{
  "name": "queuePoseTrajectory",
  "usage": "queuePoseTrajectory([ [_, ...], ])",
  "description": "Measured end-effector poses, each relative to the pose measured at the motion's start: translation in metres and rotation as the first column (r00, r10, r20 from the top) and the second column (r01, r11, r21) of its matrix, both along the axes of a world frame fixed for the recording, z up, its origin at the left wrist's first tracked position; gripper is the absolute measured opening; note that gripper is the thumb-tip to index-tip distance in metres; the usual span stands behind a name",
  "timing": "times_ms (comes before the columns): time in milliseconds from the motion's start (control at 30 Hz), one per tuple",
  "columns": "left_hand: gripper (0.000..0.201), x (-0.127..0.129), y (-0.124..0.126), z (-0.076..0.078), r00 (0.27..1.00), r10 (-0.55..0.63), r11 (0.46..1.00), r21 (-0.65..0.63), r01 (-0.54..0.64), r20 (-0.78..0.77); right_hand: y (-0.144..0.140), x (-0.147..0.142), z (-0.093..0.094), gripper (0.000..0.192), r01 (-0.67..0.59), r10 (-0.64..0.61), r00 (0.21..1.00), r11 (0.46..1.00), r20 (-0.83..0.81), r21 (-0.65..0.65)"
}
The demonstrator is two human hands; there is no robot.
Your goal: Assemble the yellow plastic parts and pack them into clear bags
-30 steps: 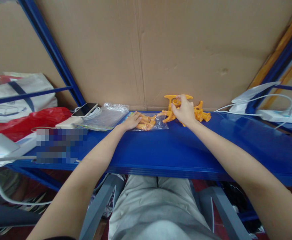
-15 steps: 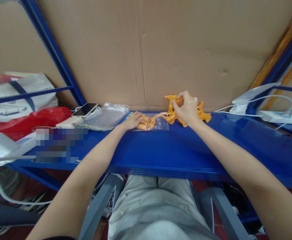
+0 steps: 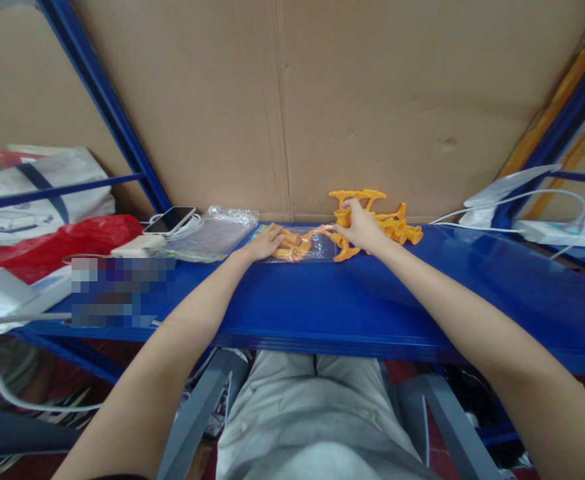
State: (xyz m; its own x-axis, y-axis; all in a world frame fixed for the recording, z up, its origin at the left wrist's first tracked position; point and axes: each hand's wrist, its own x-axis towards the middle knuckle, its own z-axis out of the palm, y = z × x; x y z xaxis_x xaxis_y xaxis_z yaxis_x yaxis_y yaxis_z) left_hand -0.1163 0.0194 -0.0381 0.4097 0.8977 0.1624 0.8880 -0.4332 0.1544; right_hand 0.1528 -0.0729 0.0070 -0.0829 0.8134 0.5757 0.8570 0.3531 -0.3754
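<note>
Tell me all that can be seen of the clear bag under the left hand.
The clear plastic bag lies flat on the blue shelf, close to the cardboard back wall. It looks thin, glossy and crinkled. Orange plastic pieces show through it. The left hand rests palm down on its left end. The right hand, at its right edge, grips one orange piece there.

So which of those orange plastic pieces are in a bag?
The orange plastic pieces under the left hand lie in a clear plastic bag; the orange plastic pieces by the right hand sit loose on the blue shelf.
</note>
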Motion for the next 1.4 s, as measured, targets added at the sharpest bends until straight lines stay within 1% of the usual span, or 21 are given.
queuePoseTrajectory([
  [100,0.065,-0.001,0.001,0.0,1.0,-0.014,1.0,0.009,0.014,-0.004,0.003,-0.001,-0.003,0.061,-0.015,0.013,0.998,0.999,-0.064,-0.035],
  [167,0.065,-0.001,0.0,0.0,1.0,-0.018,1.0,0.009,0.018,-0.003,0.005,-0.001,-0.004,0.061,-0.033,0.025,0.995,0.996,-0.1,-0.079],
  [233,0.064,0.0,-0.002,0.002,1.0,-0.014,1.0,0.002,0.014,0.0,0.005,-0.002,-0.005,0.053,-0.058,0.044,0.992,0.991,-0.119,-0.123],
  [300,0.065,0.001,-0.004,0.003,1.0,-0.004,1.0,-0.006,0.004,0.003,0.004,-0.003,-0.005,0.037,-0.077,0.061,0.994,0.981,-0.089,-0.18],
  [400,0.066,0.002,-0.005,0.003,1.0,0.013,1.0,-0.008,-0.013,0.006,-0.001,-0.004,-0.004,0.013,-0.071,0.097,0.993,0.951,0.073,-0.301],
  [467,0.065,0.001,-0.004,0.002,1.0,0.007,1.0,-0.004,-0.007,0.002,-0.005,-0.006,-0.003,0.006,-0.033,0.121,0.966,0.934,0.23,-0.355],
  [533,0.064,0.0,-0.003,0.002,1.0,-0.01,1.0,-0.004,0.01,-0.006,-0.01,-0.008,-0.002,0.007,0.022,0.131,0.914,0.929,0.384,-0.37],
  [600,0.064,0.0,-0.003,0.002,1.0,-0.017,1.0,-0.009,0.017,-0.009,-0.015,-0.01,0.0,0.01,0.083,0.114,0.86,0.93,0.498,-0.357],
  [733,0.064,0.0,-0.004,0.003,1.0,-0.018,1.0,-0.023,0.018,0.001,-0.024,-0.012,0.008,0.018,0.202,0.062,0.767,0.921,0.639,-0.333],
  [800,0.064,0.001,-0.005,0.004,1.0,-0.019,1.0,-0.024,0.019,0.005,-0.028,-0.011,0.013,0.022,0.24,0.075,0.729,0.903,0.68,-0.356],
  [867,0.064,0.001,-0.005,0.004,1.0,-0.012,1.0,-0.021,0.012,0.002,-0.03,-0.009,0.018,0.024,0.245,0.099,0.714,0.892,0.693,-0.38],
  [933,0.065,0.002,-0.006,0.004,1.0,-0.007,1.0,-0.022,0.007,-0.005,-0.031,-0.008,0.021,0.024,0.232,0.112,0.711,0.895,0.694,-0.382],
  [1067,0.066,0.001,-0.005,0.003,1.0,-0.002,1.0,-0.017,0.002,0.005,-0.033,-0.008,0.024,0.022,0.235,0.085,0.715,0.905,0.694,-0.353],
  [1233,0.065,0.001,-0.002,0.001,0.999,0.013,1.0,-0.013,-0.013,0.032,-0.038,-0.012,0.029,0.025,0.246,0.049,0.72,0.915,0.692,-0.321],
  [1300,0.066,0.0,-0.001,0.0,0.999,0.021,1.0,-0.013,-0.02,0.043,-0.037,-0.012,0.029,0.025,0.233,0.037,0.738,0.923,0.674,-0.305],
  [1400,0.065,0.0,0.002,-0.002,0.998,0.018,1.0,0.0,-0.018,0.065,-0.033,-0.012,0.027,0.021,0.169,0.069,0.809,0.924,0.583,-0.343],
])
